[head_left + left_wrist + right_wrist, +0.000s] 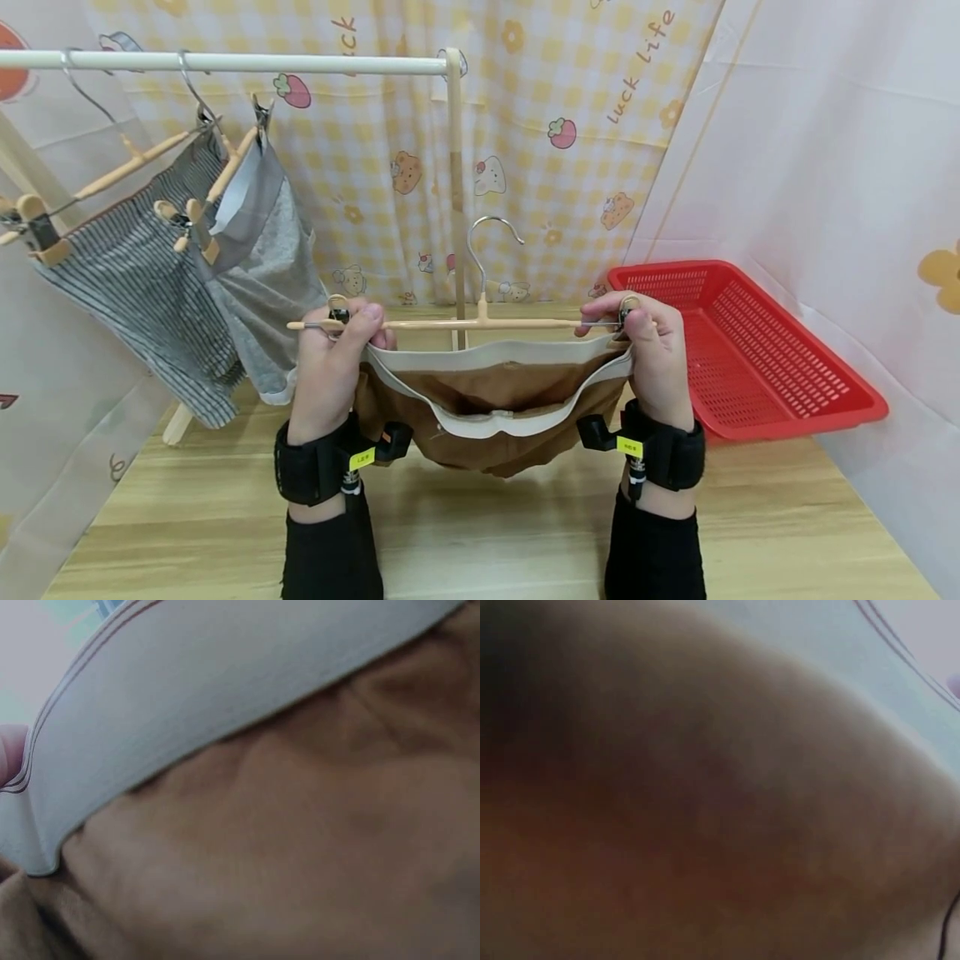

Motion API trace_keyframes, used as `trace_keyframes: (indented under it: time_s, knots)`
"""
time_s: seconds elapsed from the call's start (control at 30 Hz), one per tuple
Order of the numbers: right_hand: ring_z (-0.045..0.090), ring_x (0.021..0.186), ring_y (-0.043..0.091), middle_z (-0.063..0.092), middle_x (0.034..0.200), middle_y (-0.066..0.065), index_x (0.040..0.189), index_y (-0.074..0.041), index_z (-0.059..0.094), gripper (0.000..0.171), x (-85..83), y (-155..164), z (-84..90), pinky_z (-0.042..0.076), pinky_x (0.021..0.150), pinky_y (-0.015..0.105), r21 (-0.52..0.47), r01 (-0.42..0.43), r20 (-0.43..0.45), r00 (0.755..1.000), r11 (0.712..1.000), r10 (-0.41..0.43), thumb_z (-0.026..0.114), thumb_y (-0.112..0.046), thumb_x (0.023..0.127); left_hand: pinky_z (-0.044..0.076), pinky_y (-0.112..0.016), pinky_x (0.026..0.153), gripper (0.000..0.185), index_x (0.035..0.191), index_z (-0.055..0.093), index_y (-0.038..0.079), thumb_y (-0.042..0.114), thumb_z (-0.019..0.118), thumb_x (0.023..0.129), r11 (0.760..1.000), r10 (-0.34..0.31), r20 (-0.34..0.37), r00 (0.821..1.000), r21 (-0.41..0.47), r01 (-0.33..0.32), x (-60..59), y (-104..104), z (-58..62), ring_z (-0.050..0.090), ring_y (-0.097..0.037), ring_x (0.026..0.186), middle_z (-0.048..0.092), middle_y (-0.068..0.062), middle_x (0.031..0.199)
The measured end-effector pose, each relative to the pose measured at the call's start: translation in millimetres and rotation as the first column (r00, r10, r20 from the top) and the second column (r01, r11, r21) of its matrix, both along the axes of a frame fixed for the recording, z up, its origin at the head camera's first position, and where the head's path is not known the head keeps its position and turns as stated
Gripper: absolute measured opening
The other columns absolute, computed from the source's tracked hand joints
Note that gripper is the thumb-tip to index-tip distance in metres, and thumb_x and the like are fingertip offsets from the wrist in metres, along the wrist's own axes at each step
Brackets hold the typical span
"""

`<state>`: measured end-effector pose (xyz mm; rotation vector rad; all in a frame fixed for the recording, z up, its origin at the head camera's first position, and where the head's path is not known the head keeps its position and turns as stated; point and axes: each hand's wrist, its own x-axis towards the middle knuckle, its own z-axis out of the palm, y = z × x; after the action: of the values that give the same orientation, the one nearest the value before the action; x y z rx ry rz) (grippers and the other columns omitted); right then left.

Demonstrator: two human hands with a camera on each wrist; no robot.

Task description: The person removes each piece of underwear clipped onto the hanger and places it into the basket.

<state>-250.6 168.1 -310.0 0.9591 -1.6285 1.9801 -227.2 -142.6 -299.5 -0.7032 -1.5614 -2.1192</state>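
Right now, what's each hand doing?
Left hand: pinching the clip hanger and the brown shorts.
Right hand: pinching the hanger's other end and the shorts.

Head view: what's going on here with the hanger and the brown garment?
A person holds a wooden clip hanger above the table. The left hand pinches the left clip, the right hand the right clip, each with the waistband of brown shorts at it. Two other garments, striped shorts and grey shorts, hang on the rail. A red basket sits to the right.
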Motion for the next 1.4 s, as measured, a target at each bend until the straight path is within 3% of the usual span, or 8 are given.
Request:
trace_keyframes:
  time_s: [0.33,0.77,1.0,1.4]
  knots:
    - [0.068,0.073,0.023,0.069,0.077,0.015,0.096,0.009,0.071,0.046,-0.3,0.7,0.2,0.052,0.063,0.026,0.038,0.024,-0.031,0.999,0.999,-0.023,0.057,-0.035,0.101,0.048,-0.029,0.065,0.032,0.063,0.059,0.002,0.001,0.058,0.094,1.000,0.005,0.007,1.000,-0.006,-0.005,0.5,-0.5,0.2,0.056,-0.020,0.061,0.057,-0.006,0.065]
    - [0.068,0.074,0.022,0.069,0.075,0.015,0.093,0.009,0.070,0.048,0.5,2.5,1.0,0.052,0.058,0.025,0.052,0.025,-0.005,1.000,0.998,-0.024,0.059,-0.037,0.100,0.045,-0.027,0.061,0.031,0.063,0.060,0.002,0.000,0.058,0.094,1.000,0.008,0.000,1.000,-0.010,-0.008,0.5,-0.3,-0.1,0.056,-0.020,0.060,0.058,-0.006,0.065]
    - [0.067,0.075,0.022,0.069,0.075,0.015,0.090,0.009,0.069,0.050,2.0,2.0,2.0,0.050,0.060,0.026,0.066,0.065,0.001,0.998,0.996,-0.065,0.059,-0.040,0.099,0.045,-0.026,0.061,0.031,0.063,0.060,0.002,0.000,0.058,0.094,1.000,0.012,-0.005,1.000,-0.016,-0.012,0.8,-0.2,0.6,0.055,-0.019,0.060,0.058,-0.006,0.066]
    - [0.068,0.072,0.019,0.070,0.080,0.015,0.088,0.008,0.069,0.048,2.1,1.4,1.5,0.052,0.062,0.025,0.036,0.056,0.025,0.998,0.998,-0.057,0.059,-0.038,0.099,0.045,-0.027,0.062,0.031,0.064,0.059,0.002,0.002,0.059,0.094,1.000,0.013,0.007,1.000,-0.022,-0.013,1.2,0.0,0.4,0.055,-0.020,0.061,0.057,-0.006,0.066]
